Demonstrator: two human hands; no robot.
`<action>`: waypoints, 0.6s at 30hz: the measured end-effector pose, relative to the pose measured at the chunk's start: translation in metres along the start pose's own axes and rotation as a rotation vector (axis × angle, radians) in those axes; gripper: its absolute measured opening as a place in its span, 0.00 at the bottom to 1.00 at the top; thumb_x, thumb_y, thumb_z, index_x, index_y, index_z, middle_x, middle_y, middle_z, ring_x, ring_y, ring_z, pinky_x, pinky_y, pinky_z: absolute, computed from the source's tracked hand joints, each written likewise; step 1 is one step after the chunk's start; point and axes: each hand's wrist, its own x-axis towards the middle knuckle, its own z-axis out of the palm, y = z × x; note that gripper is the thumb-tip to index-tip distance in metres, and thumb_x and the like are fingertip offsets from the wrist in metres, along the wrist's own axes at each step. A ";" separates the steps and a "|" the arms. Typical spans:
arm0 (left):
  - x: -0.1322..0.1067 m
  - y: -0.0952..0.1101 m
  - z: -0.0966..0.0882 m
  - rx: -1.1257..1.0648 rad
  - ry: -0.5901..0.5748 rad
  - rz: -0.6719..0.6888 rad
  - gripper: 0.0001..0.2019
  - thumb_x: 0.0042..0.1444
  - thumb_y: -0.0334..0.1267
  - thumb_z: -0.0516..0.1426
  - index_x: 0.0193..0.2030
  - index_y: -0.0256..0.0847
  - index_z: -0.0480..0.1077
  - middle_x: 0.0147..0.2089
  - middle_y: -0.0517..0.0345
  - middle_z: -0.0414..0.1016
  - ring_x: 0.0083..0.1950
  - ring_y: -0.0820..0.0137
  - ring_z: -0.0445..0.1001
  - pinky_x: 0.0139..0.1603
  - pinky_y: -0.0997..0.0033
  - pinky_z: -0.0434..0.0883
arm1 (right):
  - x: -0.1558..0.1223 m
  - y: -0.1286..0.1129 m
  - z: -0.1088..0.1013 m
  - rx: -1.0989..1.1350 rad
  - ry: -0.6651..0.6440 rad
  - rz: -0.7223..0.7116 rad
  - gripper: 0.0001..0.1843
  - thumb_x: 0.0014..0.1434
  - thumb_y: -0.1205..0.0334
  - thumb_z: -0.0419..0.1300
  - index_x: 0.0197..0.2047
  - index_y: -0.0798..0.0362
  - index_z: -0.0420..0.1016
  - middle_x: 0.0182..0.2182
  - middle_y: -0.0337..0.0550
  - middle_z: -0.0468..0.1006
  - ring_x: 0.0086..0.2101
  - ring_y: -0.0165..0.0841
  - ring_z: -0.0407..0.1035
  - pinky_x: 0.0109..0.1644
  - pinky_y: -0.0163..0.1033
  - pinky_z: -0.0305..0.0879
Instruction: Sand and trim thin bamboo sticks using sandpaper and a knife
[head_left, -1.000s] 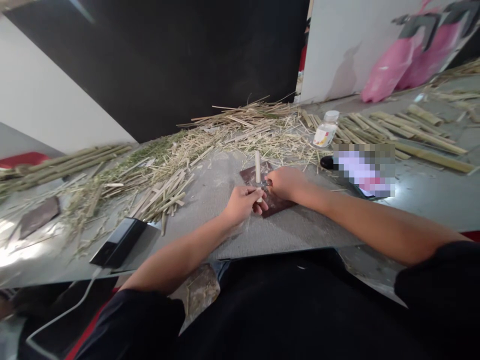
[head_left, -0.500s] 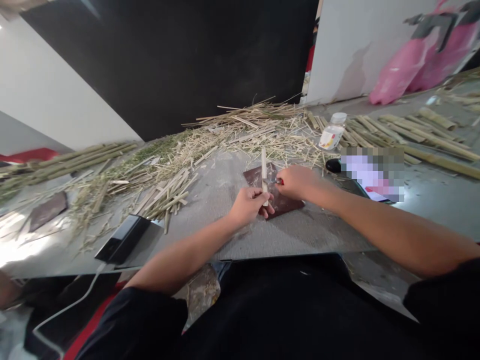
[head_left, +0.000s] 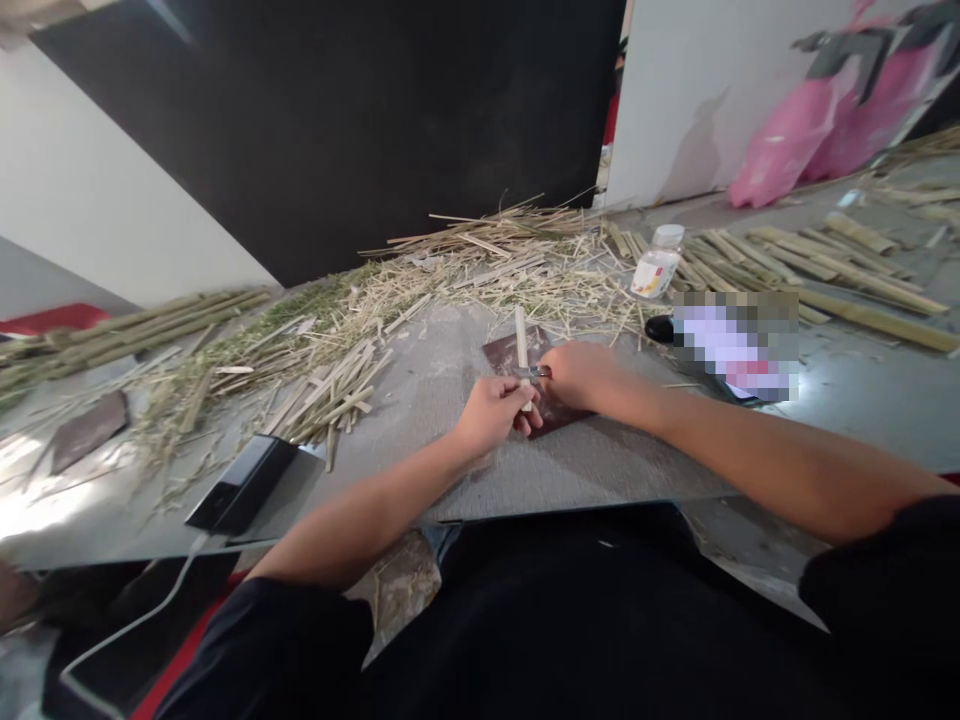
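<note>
Counter (head_left: 424, 400): pale strip (head_left: 521, 335) over brown pad (head_left: 556, 417), near end clamped in left fingers (head_left: 517, 399); right fingers (head_left: 559, 362) clamped on metal tool (head_left: 530, 373), partly hidden.

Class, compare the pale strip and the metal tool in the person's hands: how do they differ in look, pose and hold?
The strip is pale and light-coloured; the tool is grey metal.
The strip points away from the person, while the tool lies crosswise to it.
The left hand holds the strip; the right hand grips the tool.
Both are held over the brown board.
</note>
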 end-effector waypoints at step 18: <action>-0.011 0.001 0.002 -0.039 -0.194 -0.024 0.10 0.64 0.37 0.60 0.33 0.34 0.75 0.23 0.52 0.79 0.17 0.75 0.71 0.21 0.77 0.66 | 0.045 0.058 -0.008 0.007 0.270 0.256 0.17 0.67 0.54 0.56 0.37 0.55 0.82 0.36 0.56 0.83 0.35 0.43 0.73 0.35 0.43 0.59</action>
